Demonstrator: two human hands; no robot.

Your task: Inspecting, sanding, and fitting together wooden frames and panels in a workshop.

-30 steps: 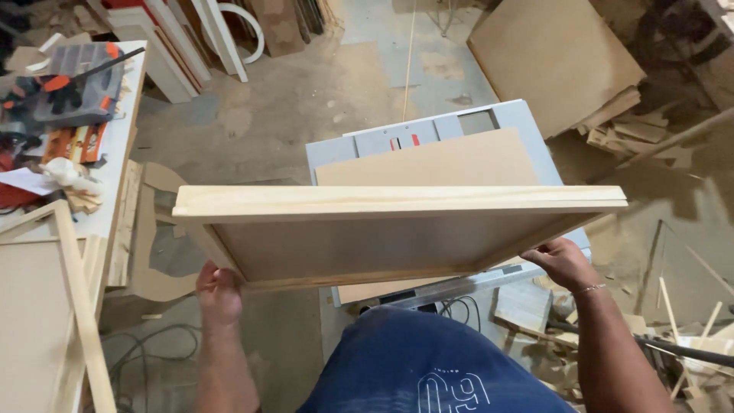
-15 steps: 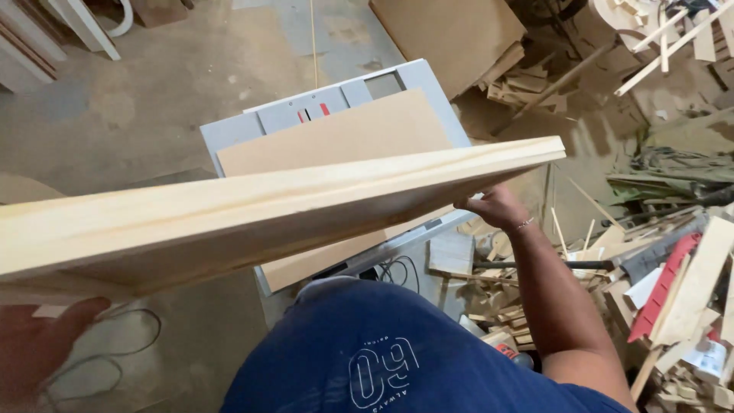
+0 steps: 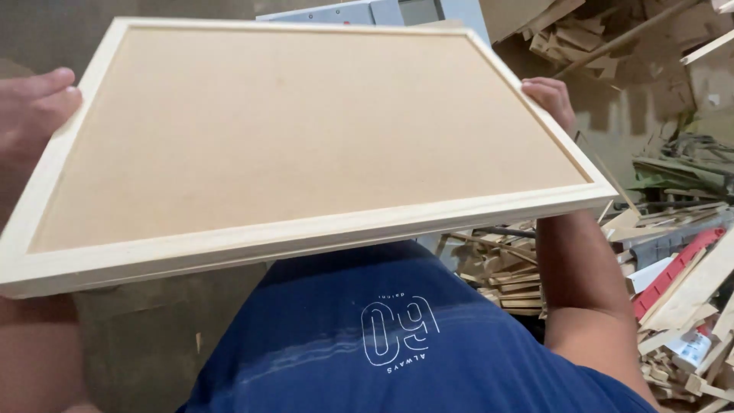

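Pale wood frames a brown fibreboard panel (image 3: pixel 306 130), held tilted above the person's blue shirt (image 3: pixel 397 344). Left hand (image 3: pixel 30 107) grips its left edge with fingers pressed together; right hand (image 3: pixel 552 98) curls over the far right edge, beside scrap wood (image 3: pixel 673 306)

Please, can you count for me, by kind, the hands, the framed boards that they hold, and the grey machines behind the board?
Hands: 2, the left hand and the right hand
Framed wooden board: 1
Grey machine: 1, mostly hidden
Total: 4
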